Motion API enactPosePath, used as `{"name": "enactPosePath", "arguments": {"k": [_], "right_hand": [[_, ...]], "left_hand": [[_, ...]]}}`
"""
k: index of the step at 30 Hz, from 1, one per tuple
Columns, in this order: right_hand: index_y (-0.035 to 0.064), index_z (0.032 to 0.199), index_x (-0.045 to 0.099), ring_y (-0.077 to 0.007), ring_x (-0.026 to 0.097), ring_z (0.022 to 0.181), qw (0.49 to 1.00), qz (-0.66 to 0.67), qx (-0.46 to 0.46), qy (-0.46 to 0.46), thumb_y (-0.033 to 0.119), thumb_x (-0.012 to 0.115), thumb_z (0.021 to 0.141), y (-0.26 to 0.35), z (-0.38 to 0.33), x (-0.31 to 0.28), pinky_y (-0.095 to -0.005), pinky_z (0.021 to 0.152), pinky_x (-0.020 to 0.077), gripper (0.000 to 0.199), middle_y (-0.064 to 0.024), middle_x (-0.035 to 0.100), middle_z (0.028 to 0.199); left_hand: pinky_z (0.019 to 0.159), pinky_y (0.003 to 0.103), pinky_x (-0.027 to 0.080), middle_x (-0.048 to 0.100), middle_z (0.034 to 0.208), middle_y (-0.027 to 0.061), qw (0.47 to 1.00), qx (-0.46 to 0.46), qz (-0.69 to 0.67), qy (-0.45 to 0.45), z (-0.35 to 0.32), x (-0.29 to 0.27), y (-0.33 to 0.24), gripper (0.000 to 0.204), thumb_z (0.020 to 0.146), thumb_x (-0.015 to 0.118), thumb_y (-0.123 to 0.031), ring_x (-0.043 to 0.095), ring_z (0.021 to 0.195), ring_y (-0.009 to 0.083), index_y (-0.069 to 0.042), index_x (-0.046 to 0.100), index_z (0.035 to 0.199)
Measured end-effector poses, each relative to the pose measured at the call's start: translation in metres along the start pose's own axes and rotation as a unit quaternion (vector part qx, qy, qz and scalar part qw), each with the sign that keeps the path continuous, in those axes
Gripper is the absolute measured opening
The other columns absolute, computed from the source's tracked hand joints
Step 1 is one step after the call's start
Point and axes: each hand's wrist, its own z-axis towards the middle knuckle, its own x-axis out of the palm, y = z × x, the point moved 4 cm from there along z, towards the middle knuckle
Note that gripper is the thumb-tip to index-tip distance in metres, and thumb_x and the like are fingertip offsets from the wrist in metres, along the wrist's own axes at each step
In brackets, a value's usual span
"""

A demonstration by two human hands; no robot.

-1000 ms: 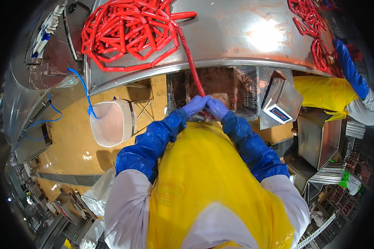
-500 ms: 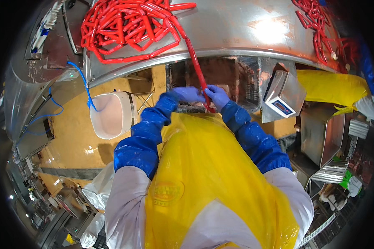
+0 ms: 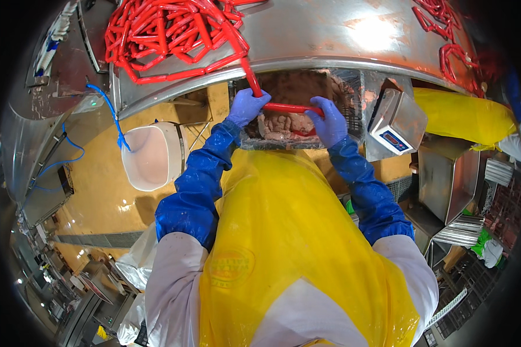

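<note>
Left hand [image 3: 247, 108] and right hand [image 3: 330, 121] just moved apart, red link [image 3: 293, 108] now level between them
Fingers on both are closed around its ends, over the crate [image 3: 352, 88]. Looks like that link's singled out now; the left end leads up to the red pile [image 3: 171, 37] on the metal table [image 3: 307, 43].

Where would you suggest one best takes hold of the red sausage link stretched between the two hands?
Probably mid-length, from above: the red sausage link is slim and runs crosswise, its middle bare between the left hand and right hand at its ends.
</note>
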Motion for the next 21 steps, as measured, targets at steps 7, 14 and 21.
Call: {"name": "enactPosePath", "arguments": {"k": [7,14,21], "right_hand": [[0.0128,0.096,0.057,-0.0064,0.03,0.042,0.581,0.472,0.481,0.457,0.066,0.035,0.098,-0.073,-0.044,0.059,-0.0241,0.038,0.0205,0.058,0.005,0.041,0.059],[0.0123,0.101,0.056,-0.0078,0.039,0.045,0.619,0.512,0.36,0.474,0.054,0.051,0.097,-0.026,-0.053,0.056,-0.0237,0.041,0.0293,0.042,0.0021,0.046,0.062],[0.0071,0.099,0.063,-0.0365,0.063,0.072,0.997,0.006,-0.061,0.049,0.024,0.065,0.091,0.007,-0.018,0.001,-0.0407,0.069,0.0515,0.019,-0.0125,0.06,0.068]], "left_hand": [[0.081,0.036,0.058,0.068,0.098,0.0115,0.903,0.03,-0.394,0.168,-0.028,0.01,-0.032,0.026,0.094,0.065,-0.023,0.069,0.088,0.0201,-0.002,0.061,0.11],[0.087,0.039,0.058,0.065,0.107,0.0122,0.897,0.004,-0.413,0.157,-0.01,0.008,-0.004,0.027,0.094,0.065,-0.013,0.069,0.097,0.0274,-0.003,0.053,0.117],[0.072,0.03,0.059,0.062,0.091,0.0067,0.999,0.025,0.013,-0.042,-0.025,0.001,-0.016,0.037,0.087,0.076,-0.028,0.066,0.08,0.0175,-0.003,0.054,0.104]]}}
